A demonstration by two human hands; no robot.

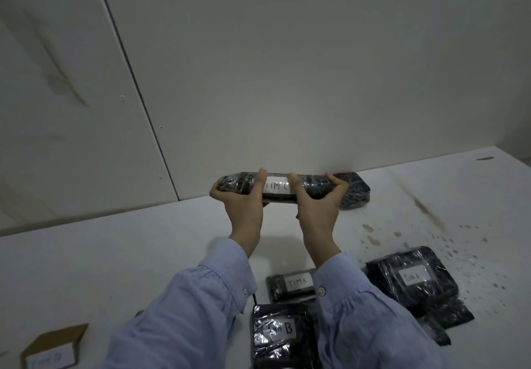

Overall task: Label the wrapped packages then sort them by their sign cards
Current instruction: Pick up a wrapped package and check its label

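A long black wrapped package [311,188] with a white label reading "TIM C" is held near the back wall, above the white table [115,253]. My left hand [244,205] grips its left part and my right hand [319,207] grips its right part. Behind its right end lies another black wrapped package [356,193] against the wall. Nearer me lie two packages labelled "TIM A", a narrow TIM A package [290,284] and a bigger TIM A package [413,276], plus a package labelled "Tim B" [278,334] at the bottom.
A folded brown sign card [51,351] with faint writing stands at the bottom left. More black wrapped bundles [448,317] lie under the right "TIM A" package. Dark stains speckle the table's right side. A plain wall closes the back.
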